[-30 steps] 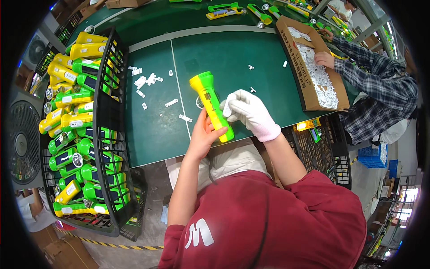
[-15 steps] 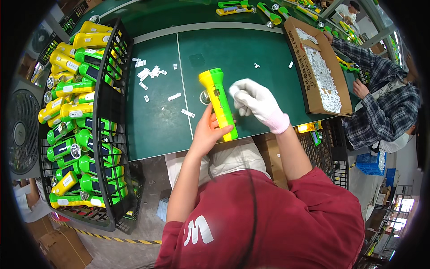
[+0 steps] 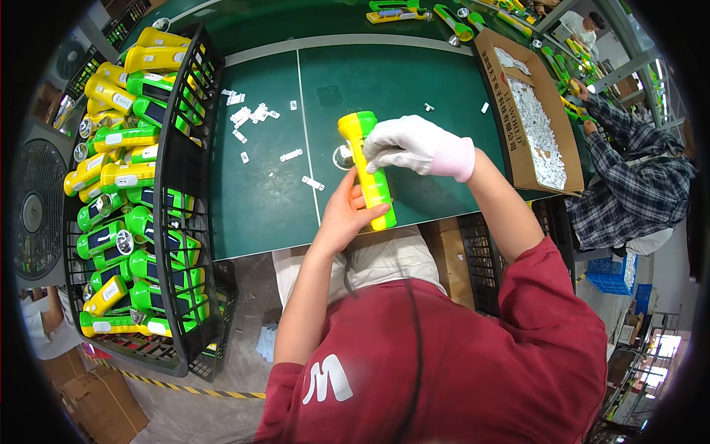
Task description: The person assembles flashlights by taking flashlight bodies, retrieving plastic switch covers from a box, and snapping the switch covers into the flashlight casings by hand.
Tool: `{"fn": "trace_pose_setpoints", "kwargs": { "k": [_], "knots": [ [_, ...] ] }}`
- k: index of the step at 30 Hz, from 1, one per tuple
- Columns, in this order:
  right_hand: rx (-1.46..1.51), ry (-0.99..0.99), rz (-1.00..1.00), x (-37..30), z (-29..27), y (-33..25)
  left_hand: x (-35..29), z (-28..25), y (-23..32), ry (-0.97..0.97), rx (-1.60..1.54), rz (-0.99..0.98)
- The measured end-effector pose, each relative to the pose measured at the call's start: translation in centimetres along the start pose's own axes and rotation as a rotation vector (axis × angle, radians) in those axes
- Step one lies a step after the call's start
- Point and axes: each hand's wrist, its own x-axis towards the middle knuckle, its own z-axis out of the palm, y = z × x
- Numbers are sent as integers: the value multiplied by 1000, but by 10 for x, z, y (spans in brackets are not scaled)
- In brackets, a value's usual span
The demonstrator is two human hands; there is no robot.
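Observation:
My bare left hand [image 3: 344, 222] grips the lower end of a yellow and green flashlight [image 3: 381, 198], held tilted over the near edge of the table. Beside its upper part, on the left, sits a round shiny reflector cup [image 3: 342, 157]. My right hand [image 3: 420, 144], in a white glove, lies across the flashlight's middle. Its fingers are bent and pressed together against the body, covering the slot there; whatever they pinch is hidden. Small white plastic pieces [image 3: 259, 113] are scattered to the left on the green table [image 3: 259, 207].
A black crate [image 3: 180, 126] piled with flashlights stands at the left, beside a fan [image 3: 33, 196]. On the right is a cardboard box [image 3: 504, 118] of small white pieces [image 3: 534, 129]. Farther right, a person in a plaid shirt [image 3: 636, 177] works at the table. More flashlight parts [image 3: 399, 13] lie at the back.
My right hand has moved left onto the flashlight, hiding the slot in its body. My left hand keeps its hold. The person at the right has drawn their arms away from the box.

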Motion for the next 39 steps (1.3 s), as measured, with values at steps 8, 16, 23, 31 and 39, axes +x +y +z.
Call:
{"fn": "trace_pose_setpoints", "kwargs": {
  "k": [8, 16, 23, 31, 39],
  "knots": [
    [-128, -90, -6, 5, -2, 2, -2, 0, 3, -18, -107, 12],
    [921, 466, 336, -7, 51, 19, -1, -2, 4, -26, -242, -27],
    [912, 476, 352, -14, 65, 2, -1, -1, 11, -16, -396, -68],
    [1133, 715, 467, -10, 76, 12, 0, 0, 6, -12, -279, -5],
    [1359, 205, 575, -18, 47, 17, 0, 1, 8, -40, -204, 3]
  ]
}}
